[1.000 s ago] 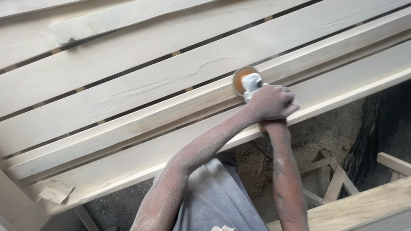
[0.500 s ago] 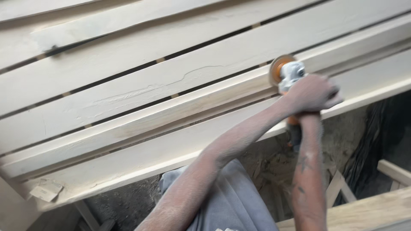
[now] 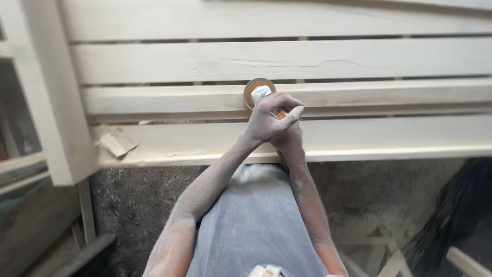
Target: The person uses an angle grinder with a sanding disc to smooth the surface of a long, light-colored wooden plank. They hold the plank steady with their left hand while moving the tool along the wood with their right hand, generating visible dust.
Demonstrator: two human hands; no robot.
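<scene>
Head view: the left hand (image 3: 267, 119) is wrapped over the top of a small grinder (image 3: 262, 95), fingers curled tight round its white body, dust coating the skin. The right hand (image 3: 289, 138) sits just under and behind it, mostly hidden (its grip cannot be made out). The grinder's orange sanding disc (image 3: 251, 90) rests against a pale wooden rail (image 3: 384, 95), one of several horizontal slats of a frame. Left along the lower slat (image 3: 389, 137) lies a torn scrap of sandpaper (image 3: 117, 143). A vertical post (image 3: 48, 97) closes the frame on the left.
</scene>
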